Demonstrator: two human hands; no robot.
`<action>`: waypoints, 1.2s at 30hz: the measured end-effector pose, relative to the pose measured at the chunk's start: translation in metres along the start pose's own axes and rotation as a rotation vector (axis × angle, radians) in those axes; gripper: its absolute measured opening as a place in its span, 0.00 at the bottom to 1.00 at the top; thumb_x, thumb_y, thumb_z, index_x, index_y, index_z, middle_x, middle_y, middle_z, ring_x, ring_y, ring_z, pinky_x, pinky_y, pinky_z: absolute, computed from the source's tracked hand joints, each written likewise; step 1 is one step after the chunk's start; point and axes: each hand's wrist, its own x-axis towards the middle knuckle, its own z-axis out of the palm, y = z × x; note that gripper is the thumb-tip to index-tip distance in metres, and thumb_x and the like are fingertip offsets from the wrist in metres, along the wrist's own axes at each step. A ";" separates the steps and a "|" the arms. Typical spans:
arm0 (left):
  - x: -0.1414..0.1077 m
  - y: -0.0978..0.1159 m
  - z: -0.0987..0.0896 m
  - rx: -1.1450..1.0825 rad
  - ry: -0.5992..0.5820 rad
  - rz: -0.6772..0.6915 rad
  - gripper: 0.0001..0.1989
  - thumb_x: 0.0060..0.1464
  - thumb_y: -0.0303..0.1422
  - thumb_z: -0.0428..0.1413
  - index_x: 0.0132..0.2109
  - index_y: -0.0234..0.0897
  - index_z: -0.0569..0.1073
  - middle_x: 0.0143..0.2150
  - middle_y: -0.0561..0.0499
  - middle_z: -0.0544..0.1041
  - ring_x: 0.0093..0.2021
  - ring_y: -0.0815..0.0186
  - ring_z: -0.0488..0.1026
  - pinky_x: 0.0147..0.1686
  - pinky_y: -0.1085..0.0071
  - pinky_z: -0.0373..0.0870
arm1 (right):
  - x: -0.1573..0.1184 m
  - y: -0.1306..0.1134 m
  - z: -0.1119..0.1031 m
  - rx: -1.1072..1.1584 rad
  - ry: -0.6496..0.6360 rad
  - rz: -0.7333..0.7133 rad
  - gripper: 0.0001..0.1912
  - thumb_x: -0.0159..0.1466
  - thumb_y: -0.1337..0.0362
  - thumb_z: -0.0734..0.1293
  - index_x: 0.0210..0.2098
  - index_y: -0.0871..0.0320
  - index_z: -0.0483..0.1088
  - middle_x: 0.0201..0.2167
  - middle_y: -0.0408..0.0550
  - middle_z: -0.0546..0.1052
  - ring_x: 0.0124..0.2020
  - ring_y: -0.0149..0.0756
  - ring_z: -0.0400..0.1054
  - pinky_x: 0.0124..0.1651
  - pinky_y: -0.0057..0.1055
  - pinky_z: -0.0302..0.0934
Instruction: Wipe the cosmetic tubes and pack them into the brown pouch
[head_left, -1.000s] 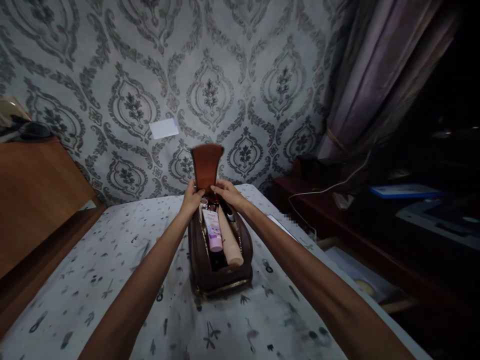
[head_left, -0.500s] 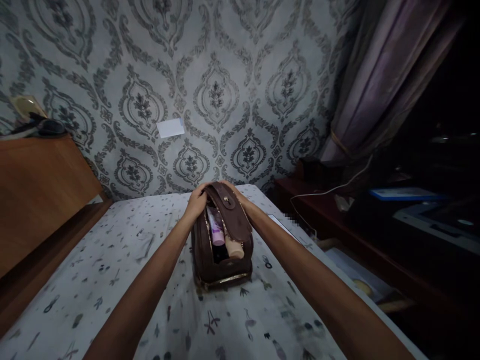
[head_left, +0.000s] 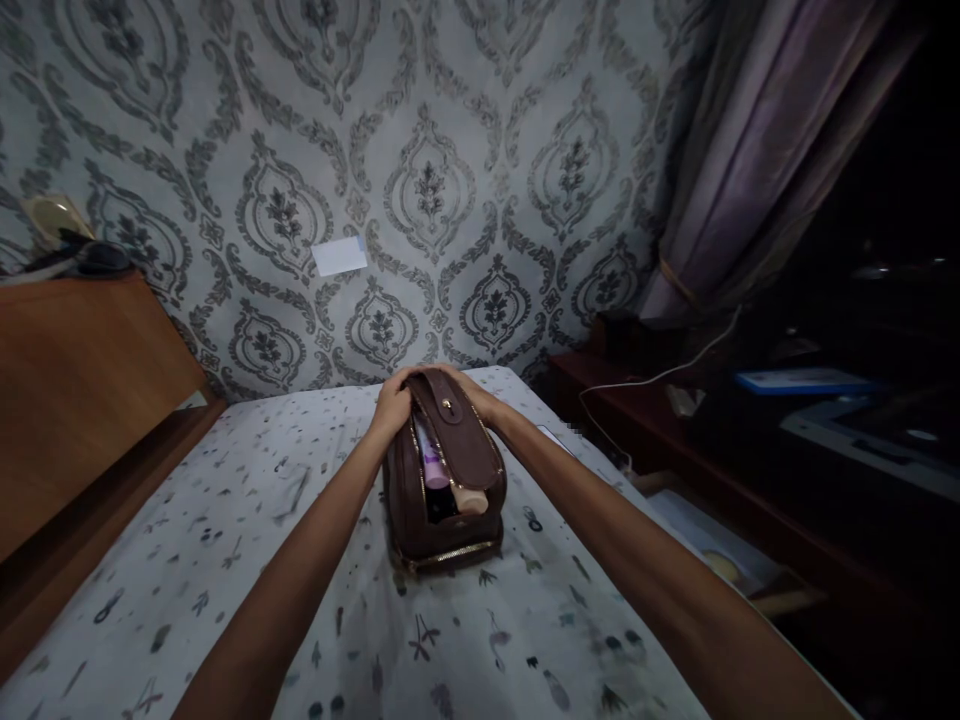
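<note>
As a lilac plastic tube (head_left: 434,474) shows inside a boxy brown leather-look bag (head_left: 469,455), left hand (head_left: 393,403) and right hand (head_left: 475,396) touch the bag's far end, grip unclear.

Narrow gap into bag (head_left: 454,462) along left; flap (head_left: 463,432) bars right, left grip (head_left: 393,402) and right grip (head_left: 474,394) far end.

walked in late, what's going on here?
A person has both hands at the far end of a brown bag on a patterned bedsheet: left hand on the left side, right hand on the right. Their fingertips are mostly hidden. The bag's flap lies over the opening but doesn't cover it fully. A purple-pink tube shows on the left, and the end of a beige tube pokes out below the flap.
</note>
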 end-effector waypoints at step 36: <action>-0.152 0.023 -0.016 0.729 -0.270 0.448 0.39 0.59 0.49 0.57 0.72 0.45 0.54 0.74 0.39 0.54 0.76 0.46 0.44 0.70 0.43 0.48 | -0.148 -0.027 0.061 -0.405 0.369 -0.099 0.26 0.71 0.48 0.58 0.64 0.49 0.68 0.71 0.49 0.61 0.72 0.45 0.53 0.74 0.48 0.47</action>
